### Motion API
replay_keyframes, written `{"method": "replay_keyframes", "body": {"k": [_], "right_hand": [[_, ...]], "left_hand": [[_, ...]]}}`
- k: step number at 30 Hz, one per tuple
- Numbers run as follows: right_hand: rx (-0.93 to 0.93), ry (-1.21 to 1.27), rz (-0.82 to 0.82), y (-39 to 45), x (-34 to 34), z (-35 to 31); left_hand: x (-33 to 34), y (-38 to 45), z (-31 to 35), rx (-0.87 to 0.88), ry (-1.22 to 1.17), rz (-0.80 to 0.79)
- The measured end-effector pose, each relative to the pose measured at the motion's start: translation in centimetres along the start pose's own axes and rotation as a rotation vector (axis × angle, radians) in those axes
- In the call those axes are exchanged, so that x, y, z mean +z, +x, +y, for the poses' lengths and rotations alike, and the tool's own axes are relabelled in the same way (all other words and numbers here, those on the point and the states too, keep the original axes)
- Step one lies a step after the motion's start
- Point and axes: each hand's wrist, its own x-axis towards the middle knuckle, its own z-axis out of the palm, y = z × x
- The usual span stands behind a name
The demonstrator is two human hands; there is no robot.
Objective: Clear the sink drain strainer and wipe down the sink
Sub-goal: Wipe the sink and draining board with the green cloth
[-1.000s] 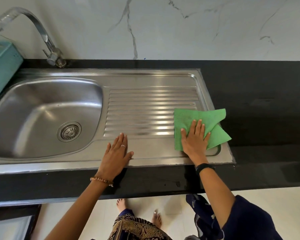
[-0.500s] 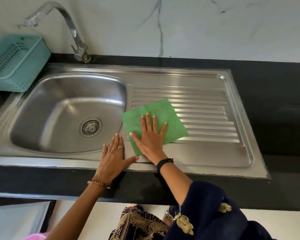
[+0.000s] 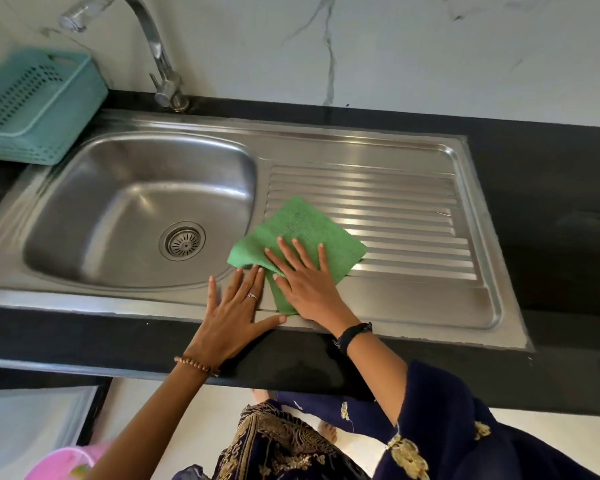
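A stainless steel sink (image 3: 361,157) is set into a black counter (image 3: 551,209), its basin toward the counter's left end and its ribbed drainboard (image 3: 395,216) toward the right. The round drain strainer (image 3: 182,241) sits in the floor of the basin, seated in its drain hole, with nothing lying on it that can be made out. A green cloth (image 3: 309,226) lies on the left part of the drainboard, just beside the basin's right rim, with its near corner reaching down to the front edge of the sink and one corner folded over at the left. The right hand (image 3: 305,282) lies flat on the cloth with its fingers straight and spread, pressing it against the steel without curling round it; a black band is on that wrist. The left hand (image 3: 236,313) rests palm down on the sink's front rim, just left of the cloth, fingers straight and slightly apart, thumb stretched along the front edge toward the cloth's near corner; it holds nothing, and it wears a ring and a beaded bracelet. A curved chrome tap (image 3: 153,46) stands at the back edge of the counter behind the basin. A teal plastic basket (image 3: 49,112) sits at the back left corner, overlapping the sink's left rim. Behind everything rises a white marble-patterned wall (image 3: 430,46).
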Motion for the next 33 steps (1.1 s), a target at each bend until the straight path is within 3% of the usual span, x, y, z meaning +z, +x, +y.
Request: {"method": "replay_keyframes", "body": {"k": [11,18,33], "right_hand": [[0.395,0.031,-0.023,-11.3,-2.7,14.0],[0.614,-0.209,-0.044,-14.9,-5.1,19.8],[0.670,-0.150,-0.069,-20.0,-4.7,16.2]], "left_hand": [[1.9,0.1,6.7,0.181,-0.093,-0.080],[2.3,0.5,6.7,0.163,-0.122,-0.132],[2.6,1.0,6.6,0.163,-0.094,-0.138]]}}
